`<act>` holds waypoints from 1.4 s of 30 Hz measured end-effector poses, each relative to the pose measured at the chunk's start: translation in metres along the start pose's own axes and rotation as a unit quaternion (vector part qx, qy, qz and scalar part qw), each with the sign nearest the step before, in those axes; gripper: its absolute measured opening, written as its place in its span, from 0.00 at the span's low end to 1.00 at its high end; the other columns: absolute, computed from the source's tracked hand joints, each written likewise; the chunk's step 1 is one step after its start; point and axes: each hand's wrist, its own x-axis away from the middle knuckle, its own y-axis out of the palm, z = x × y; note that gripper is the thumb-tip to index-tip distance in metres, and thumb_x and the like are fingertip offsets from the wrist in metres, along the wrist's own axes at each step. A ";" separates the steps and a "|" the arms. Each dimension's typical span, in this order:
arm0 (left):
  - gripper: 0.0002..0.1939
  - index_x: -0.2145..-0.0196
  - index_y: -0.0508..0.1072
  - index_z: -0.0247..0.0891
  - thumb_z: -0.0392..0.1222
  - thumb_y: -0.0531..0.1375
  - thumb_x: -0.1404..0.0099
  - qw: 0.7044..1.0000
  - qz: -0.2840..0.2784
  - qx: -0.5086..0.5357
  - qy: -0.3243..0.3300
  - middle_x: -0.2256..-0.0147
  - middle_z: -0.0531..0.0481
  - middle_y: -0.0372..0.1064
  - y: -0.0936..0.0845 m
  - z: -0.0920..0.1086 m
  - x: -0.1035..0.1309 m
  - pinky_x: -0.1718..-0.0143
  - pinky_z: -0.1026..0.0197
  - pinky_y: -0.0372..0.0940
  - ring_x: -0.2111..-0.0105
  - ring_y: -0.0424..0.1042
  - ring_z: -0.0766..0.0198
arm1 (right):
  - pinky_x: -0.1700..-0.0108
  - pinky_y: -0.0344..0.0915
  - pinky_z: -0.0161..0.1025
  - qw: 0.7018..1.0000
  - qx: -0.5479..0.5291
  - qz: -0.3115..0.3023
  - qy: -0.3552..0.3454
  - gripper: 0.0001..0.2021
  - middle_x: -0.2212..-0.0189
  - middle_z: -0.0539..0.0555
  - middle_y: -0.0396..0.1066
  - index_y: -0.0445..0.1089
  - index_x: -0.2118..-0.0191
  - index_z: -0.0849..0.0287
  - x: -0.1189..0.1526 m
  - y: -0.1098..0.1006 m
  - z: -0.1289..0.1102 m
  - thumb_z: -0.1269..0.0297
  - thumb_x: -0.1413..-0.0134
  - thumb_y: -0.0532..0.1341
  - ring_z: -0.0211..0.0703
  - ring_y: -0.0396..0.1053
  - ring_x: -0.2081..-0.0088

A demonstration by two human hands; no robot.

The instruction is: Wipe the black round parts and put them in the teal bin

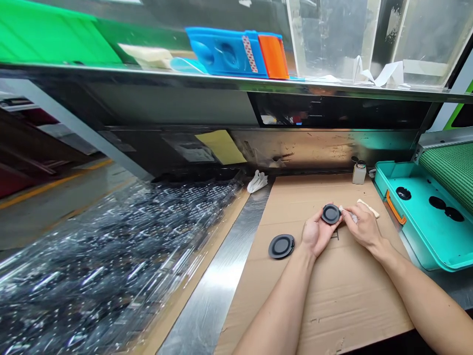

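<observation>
My left hand [315, 234] is closed around a round black plastic disc [331, 214] with a raised ring, its face turned up towards me. Close to the disc's right edge, my right hand [362, 226] pinches a small white piece [354, 217] that looks like cloth or wipe; the fingers hide most of it. A second black disc [281, 246] lies on the cardboard sheet [325, 305], left of my left hand. Just behind my right hand lies a folded off-white pad [368, 208], partly covered by the fingers.
A teal tray [424, 236] with an orange latch holds several black discs at the right, beside a green mesh belt [453, 162]. A small pump bottle [359, 172] stands at the back. Plastic-wrapped parts [92, 266] fill the left. Overhead runs a shelf with a blue bin [225, 52].
</observation>
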 end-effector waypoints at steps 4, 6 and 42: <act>0.14 0.55 0.74 0.32 0.38 0.50 0.27 1.000 -0.003 -0.019 -0.007 0.58 0.39 0.76 0.000 -0.009 0.000 0.48 0.52 0.70 0.54 0.76 0.57 | 0.59 0.63 0.38 0.996 -0.043 -0.070 -0.043 0.11 0.64 0.55 0.71 0.77 0.57 0.55 0.007 0.007 -0.008 0.62 0.34 0.57 0.43 0.68 0.62; 0.14 0.55 0.74 0.32 0.39 0.50 0.27 0.999 0.005 -0.033 -0.009 0.58 0.38 0.76 -0.001 -0.008 0.001 0.47 0.50 0.70 0.53 0.76 0.56 | 0.60 0.63 0.37 0.985 -0.090 -0.128 -0.070 0.09 0.63 0.54 0.72 0.77 0.58 0.54 0.008 0.006 -0.012 0.63 0.35 0.58 0.42 0.68 0.62; 0.43 0.43 0.70 0.44 0.26 0.75 0.57 0.905 0.083 -0.283 0.308 0.51 0.46 0.74 0.004 -0.007 0.008 0.43 0.60 0.63 0.48 0.72 0.58 | 0.47 0.56 0.48 0.962 0.213 -0.124 0.119 0.19 0.47 0.58 0.71 0.70 0.42 0.53 -0.004 -0.007 0.046 0.58 0.36 0.56 0.55 0.62 0.46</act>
